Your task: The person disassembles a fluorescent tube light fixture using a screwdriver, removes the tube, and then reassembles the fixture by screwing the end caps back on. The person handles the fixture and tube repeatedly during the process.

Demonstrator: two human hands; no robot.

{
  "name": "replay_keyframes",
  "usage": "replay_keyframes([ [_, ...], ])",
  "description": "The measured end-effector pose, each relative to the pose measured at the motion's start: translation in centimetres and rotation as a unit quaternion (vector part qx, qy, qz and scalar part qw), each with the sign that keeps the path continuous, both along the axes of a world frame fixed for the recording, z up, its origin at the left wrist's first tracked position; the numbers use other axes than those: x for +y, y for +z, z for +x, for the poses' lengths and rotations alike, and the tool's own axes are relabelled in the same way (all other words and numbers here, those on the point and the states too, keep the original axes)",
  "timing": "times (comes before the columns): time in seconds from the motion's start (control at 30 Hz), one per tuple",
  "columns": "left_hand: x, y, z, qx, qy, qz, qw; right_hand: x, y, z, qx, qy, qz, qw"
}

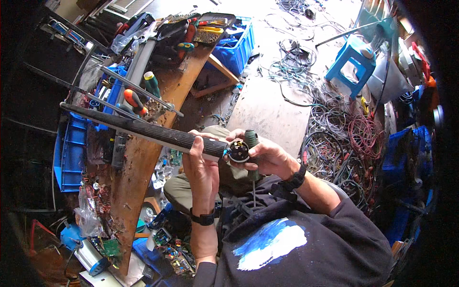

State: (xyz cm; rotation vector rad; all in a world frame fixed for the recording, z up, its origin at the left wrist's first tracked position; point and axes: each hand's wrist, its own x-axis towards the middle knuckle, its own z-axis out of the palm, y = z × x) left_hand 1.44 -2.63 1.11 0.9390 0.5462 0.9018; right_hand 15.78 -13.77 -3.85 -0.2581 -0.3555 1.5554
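My left hand [202,170] is closed around the near end of a long black ribbed tube [148,129], which reaches up and left over the wooden bench. My right hand [276,159] pinches a round black end piece [238,151] with a pale rim and metal parts inside, just off the tube's end. A bit of light blue wire [225,152] shows between the two. Tucked in the same right hand is a screwdriver [251,138] with a dark green handle, its shaft pointing down toward my body.
The wooden bench [138,186] at left carries an orange-handled screwdriver [134,100], a green-handled tool [151,84] and metal rods. A blue crate [236,45] stands behind it. Tangled cables [334,148] cover the floor at right, near a blue stool [353,62]. Circuit boards [179,258] lie lower left.
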Motion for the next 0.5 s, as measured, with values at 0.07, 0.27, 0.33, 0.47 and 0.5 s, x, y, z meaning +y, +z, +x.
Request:
replay_keyframes([
  [0.07,-0.1,-0.1,0.1,0.030,0.014,0.015,0.999,0.7,-1.0,-0.1,0.037,0.022,0.033,0.999],
  [0.27,-0.5,-0.7,0.4,0.023,0.003,0.000,1.000,2.2,-4.5,0.0,0.061,0.041,0.057,0.996],
  [0.33,-0.2,-1.0,0.9,0.045,0.018,0.010,0.999,2.6,-5.2,-0.3,0.059,0.025,0.055,0.996],
  [0.47,-0.4,-1.7,1.0,0.057,0.011,0.001,0.998,2.8,-5.9,-0.3,0.072,0.045,0.057,0.995],
  [0.5,-0.4,-1.9,0.9,0.061,0.011,0.004,0.998,2.7,-6.0,-0.1,0.065,0.057,0.046,0.995],
])
